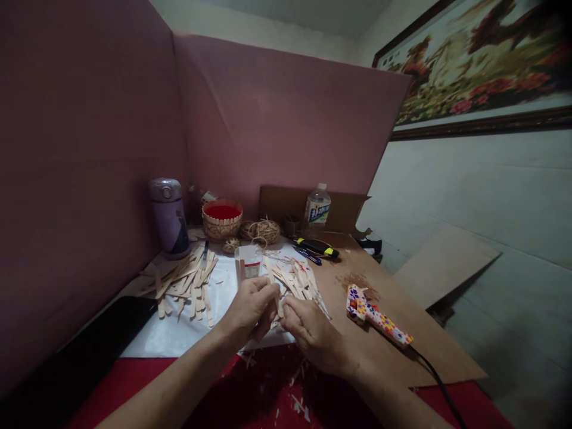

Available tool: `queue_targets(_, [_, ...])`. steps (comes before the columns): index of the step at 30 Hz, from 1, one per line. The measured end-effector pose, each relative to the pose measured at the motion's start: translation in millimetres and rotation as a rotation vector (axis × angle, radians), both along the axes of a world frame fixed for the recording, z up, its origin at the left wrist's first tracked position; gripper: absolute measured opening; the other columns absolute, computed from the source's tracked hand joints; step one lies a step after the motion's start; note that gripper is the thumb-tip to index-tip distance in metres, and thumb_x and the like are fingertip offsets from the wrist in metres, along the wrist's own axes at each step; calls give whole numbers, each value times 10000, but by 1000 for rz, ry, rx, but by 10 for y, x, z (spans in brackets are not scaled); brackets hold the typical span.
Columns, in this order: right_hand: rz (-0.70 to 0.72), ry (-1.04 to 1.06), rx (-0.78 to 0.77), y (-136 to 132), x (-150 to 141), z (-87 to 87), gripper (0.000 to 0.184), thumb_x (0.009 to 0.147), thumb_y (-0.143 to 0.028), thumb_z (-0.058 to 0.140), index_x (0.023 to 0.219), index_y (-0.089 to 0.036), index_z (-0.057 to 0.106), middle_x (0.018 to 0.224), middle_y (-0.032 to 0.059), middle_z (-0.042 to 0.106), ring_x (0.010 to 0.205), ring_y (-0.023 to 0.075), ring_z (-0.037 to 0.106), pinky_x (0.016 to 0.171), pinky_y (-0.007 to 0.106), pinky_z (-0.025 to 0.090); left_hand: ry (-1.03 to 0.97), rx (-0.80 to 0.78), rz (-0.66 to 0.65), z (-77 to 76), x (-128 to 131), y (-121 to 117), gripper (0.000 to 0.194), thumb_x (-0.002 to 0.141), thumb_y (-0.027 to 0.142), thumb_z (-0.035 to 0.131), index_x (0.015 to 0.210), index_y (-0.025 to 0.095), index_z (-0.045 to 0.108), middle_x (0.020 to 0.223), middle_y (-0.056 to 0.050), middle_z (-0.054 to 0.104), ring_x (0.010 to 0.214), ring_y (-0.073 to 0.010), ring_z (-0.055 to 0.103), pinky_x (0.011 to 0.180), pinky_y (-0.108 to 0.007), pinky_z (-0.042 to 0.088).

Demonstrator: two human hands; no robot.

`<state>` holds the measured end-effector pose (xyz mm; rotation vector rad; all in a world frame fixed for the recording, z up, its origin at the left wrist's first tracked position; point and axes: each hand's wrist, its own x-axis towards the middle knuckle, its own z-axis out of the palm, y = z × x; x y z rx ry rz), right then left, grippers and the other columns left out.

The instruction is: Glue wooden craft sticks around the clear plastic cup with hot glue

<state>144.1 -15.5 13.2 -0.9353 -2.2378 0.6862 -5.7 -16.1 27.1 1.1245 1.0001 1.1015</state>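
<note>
Wooden stick pinched in L hand fingers; R hand fingers curled, can't tell on what. Brace stick nr R hand, light force w/ grain.

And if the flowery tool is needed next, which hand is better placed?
The right hand, probably: it is nearer the flowery tool, which lies on the brown board to its right. The left hand is farther away and seems to pinch a wooden stick.
</note>
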Motion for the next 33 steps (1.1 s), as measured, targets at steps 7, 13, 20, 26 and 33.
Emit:
queue_targets(7, [164,117,-134,32,78,92,287,955,-284,341,713,-196,467,634,-28,487,589,107,451,582,217,353,-22,28,-25,46,-19,7,337,725,472,609,615,186,469,369,51,495,197,-43,292,232,-146,138])
queue_targets(13, [89,-75,184,49,43,7,201,880,-160,356,696,-200,428,628,-11,503,570,116,434,561,236,306,51,72,-20,8,13,5,358,755,481,557,572,200,432,329,56,455,189,-42,263,241,-151,104])
queue_targets(20, [11,-173,603,85,55,-100,160,717,-55,437,673,-209,430,571,-17,501,502,126,378,505,268,238,78,-27,-42,-38,-9,48,363,716,466,586,527,198,429,358,53,458,186,-45,269,233,-168,108])
queue_targets(26, [12,-150,786,113,74,-61,166,737,-54,426,685,-211,445,596,-3,524,532,141,425,528,275,262,37,-43,-137,-24,-83,86,334,769,403,558,534,193,447,368,46,481,192,-56,318,231,-168,120])
queue_targets(33, [-438,57,597,398,306,-1,282,891,-137,387,623,-221,418,531,-28,459,480,127,431,524,250,307,-37,-114,-374,-83,-69,31,307,797,388,556,577,187,486,324,21,491,177,-84,335,216,-176,155])
